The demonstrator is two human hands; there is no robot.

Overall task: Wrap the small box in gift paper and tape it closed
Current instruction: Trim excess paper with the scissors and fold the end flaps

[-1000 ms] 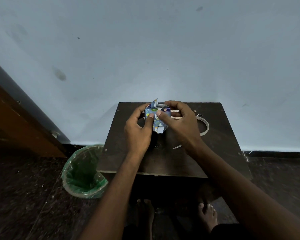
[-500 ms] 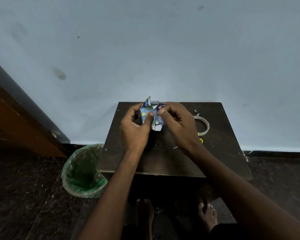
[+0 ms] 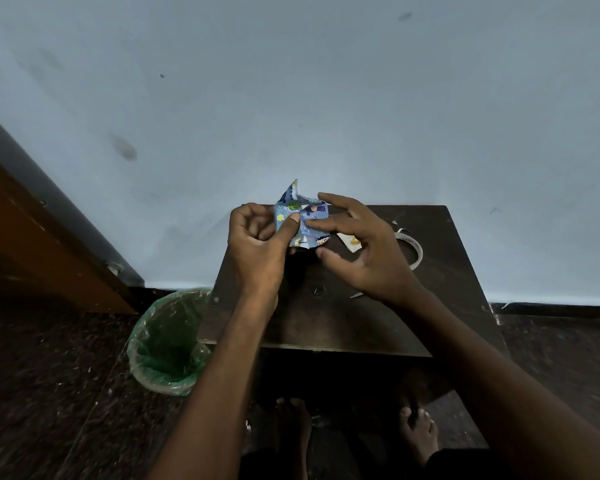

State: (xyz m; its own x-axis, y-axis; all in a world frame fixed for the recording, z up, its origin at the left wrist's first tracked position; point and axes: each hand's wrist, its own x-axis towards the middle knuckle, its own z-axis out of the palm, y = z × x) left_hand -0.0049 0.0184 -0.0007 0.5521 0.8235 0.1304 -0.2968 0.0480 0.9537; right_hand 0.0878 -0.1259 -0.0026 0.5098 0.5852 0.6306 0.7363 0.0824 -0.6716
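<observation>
Holding: the left hand (image 3: 257, 247) is gripping the small box (image 3: 300, 221) in its blue patterned gift paper (image 3: 290, 202), thumb lying across the near face and the other fingers curling behind it, so the grip is closing on the box itself.
Door, far to the left of the left grip: an orange-brown door (image 3: 32, 237) is leaning into view along the pale wall (image 3: 326, 98).
Bin, below and left of the left grip: a bin (image 3: 167, 344) lined with a green bag is standing on the dark floor (image 3: 42, 393), just beside the table's left edge.
Box position: the box is being held up between the two grips, above the far left part of the dark table (image 3: 447, 271), not resting on it.
Paper: a loose pointed flap is sticking up at the top of the box, just above the left thumb.
Right grip: the right hand (image 3: 364, 251) is touching the box from the right with its fingers spread; the forefinger is reaching over the top edge, another finger is pressing the paper on the near face, and the thumb is sitting below the box. This grip is wide and relaxed, pressing rather than clasping.
Scrap, behind the right grip: a pale paper scrap (image 3: 352, 242) is lying on the table.
Tape, right of the right grip: a tape roll (image 3: 414, 249) is lying flat on the table, partly hidden by the hand.
Feet, below both grips: bare feet (image 3: 418, 434) are showing on the floor under the table.
</observation>
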